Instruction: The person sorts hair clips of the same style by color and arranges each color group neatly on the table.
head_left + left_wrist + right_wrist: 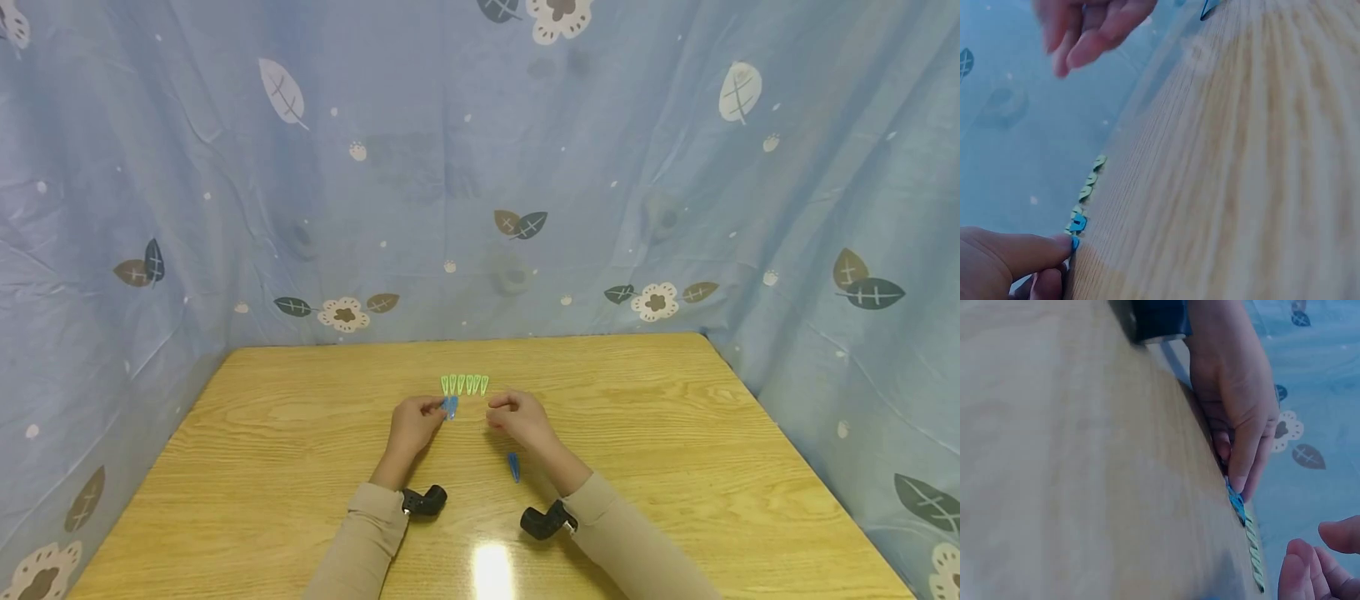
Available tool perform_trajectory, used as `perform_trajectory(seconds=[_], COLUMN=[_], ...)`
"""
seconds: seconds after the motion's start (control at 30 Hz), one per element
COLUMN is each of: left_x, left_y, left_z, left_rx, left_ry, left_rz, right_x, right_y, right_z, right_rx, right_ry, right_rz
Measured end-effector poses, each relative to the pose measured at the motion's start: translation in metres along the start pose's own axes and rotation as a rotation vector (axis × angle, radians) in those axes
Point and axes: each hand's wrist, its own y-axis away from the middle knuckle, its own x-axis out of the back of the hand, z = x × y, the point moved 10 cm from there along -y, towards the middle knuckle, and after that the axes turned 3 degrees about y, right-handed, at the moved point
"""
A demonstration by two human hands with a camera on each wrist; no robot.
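Several pale green snap hair clips (465,384) lie side by side in a row on the table. Just in front of the row's left end are blue hair clips (452,407), close together. My left hand (415,429) pinches the leftmost blue clip (1075,243) between thumb and fingers, low at the tabletop. To the right, my right hand (522,423) hovers with thumb and fingers bent and apart, nothing between them; the right wrist view shows its fingertips (1298,562) too. Another blue hair clip (513,467) lies alone on the wood, below the right hand.
The wood-grain table (300,433) reaches back to a blue patterned curtain (420,183), which also hangs along both sides. Black wrist cameras (426,501) stick out inward from both cuffs. A bright light reflection (492,571) shows on the near tabletop.
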Motion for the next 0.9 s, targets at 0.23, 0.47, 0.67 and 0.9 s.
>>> perform_trajectory(seconds=[0.23, 0.47, 0.67, 0.9], left_x=[-0.001, -0.001, -0.002, -0.002], left_y=[0.000, 0.000, 0.000, 0.000], left_z=[0.001, 0.002, 0.001, -0.002], left_rx=[0.005, 0.012, 0.019, 0.039], left_ry=[0.013, 0.016, 0.016, 0.028], left_rz=[-0.005, -0.007, -0.010, -0.012], right_x=[0.016, 0.026, 0.028, 0.027], right_y=[0.020, 0.042, 0.053, 0.056], right_z=[0.018, 0.028, 0.037, 0.042], right_rx=[0.029, 0.082, 0.073, 0.082], right_ry=[-0.010, 0.093, 0.083, 0.071], right_rz=[-0.021, -0.026, -0.039, -0.062])
